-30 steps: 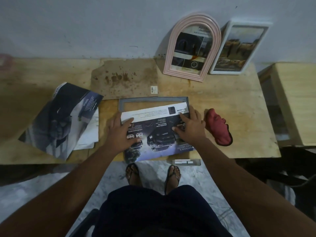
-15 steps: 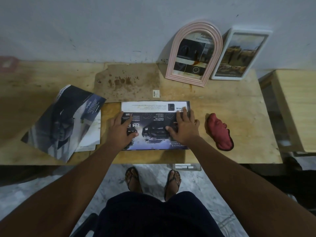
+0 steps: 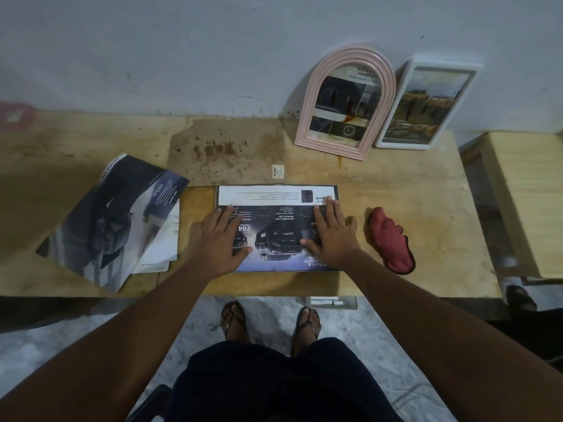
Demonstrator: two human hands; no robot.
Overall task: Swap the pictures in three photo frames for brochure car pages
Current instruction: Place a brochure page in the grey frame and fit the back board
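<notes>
Both hands flat, fingers spread: left hand [image 3: 217, 240] and right hand [image 3: 333, 236] press the car page [image 3: 275, 222].

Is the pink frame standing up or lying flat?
Standing up. The pink frame leans back against the wall, its bottom edge on the table.

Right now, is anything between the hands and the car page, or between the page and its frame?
Nothing visible: left hand and right hand lie flat on the car page, which covers the grey frame.
</notes>
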